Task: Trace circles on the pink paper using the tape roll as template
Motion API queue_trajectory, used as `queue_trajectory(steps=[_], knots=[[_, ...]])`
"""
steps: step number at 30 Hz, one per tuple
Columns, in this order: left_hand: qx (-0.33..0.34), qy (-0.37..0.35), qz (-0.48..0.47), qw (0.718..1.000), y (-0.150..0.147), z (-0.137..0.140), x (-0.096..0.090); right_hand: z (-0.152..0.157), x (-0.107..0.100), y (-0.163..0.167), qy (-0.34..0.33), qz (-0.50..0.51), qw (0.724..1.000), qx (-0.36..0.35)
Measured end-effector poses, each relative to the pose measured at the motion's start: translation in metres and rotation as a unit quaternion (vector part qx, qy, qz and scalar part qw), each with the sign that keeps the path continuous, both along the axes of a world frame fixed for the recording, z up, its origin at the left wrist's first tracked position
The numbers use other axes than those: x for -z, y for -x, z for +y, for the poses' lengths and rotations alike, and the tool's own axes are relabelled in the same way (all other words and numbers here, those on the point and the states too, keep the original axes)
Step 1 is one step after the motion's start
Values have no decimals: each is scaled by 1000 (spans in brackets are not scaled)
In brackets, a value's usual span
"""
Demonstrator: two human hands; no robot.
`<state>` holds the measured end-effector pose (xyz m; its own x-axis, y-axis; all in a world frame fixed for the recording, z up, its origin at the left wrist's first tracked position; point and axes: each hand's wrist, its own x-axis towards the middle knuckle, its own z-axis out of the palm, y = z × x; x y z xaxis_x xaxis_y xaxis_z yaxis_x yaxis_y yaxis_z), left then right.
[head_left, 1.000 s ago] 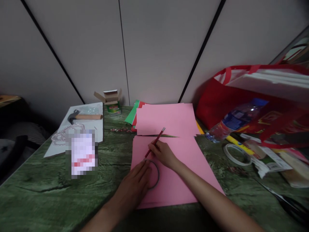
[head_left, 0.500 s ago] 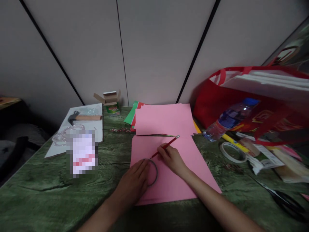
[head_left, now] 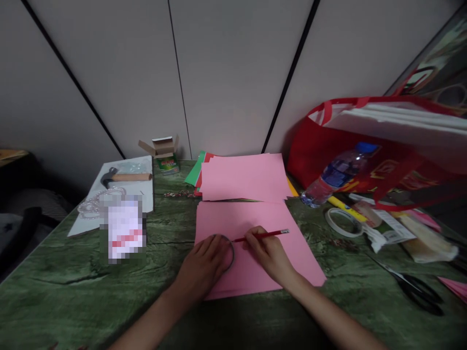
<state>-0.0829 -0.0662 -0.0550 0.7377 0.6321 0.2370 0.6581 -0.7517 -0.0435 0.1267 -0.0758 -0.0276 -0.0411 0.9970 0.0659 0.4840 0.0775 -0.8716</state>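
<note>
My left hand (head_left: 206,260) lies flat over the left part of a thin grey ring (head_left: 232,256), its fingers resting on it and on a pink sheet of paper (head_left: 262,272). In a pinch, my right hand (head_left: 265,252) grips a red pencil (head_left: 272,234) with a pale eraser end. The pencil slants nearly level, its tip at the ring's upper right edge. The ring's left side is hidden under my left hand.
Behind lies more pink paper (head_left: 244,177) over coloured sheets. At left are a hammer (head_left: 127,177), a bead string (head_left: 95,204) and a small box (head_left: 168,163). At right are a bottle (head_left: 333,177), a tape roll (head_left: 343,223), scissors (head_left: 416,289) and a red bag (head_left: 310,141).
The pencil has swung from a steep slant to nearly level, and its tip has moved from the ring's top round to its upper right. My left hand stays on the ring.
</note>
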Motion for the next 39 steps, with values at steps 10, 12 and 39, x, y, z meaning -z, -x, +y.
queue_trajectory(steps=[10,12,39], knots=[[-11,9,15,1000,-4,-2,-9,-30,7,1,-9,16,1000,14],[-13,17,20,1000,-4,-2,-11,-35,7,2,-7,18,1000,13],[21,226,49,973,-12,14,-73,-57,10,1,-120,-3,992,-31]])
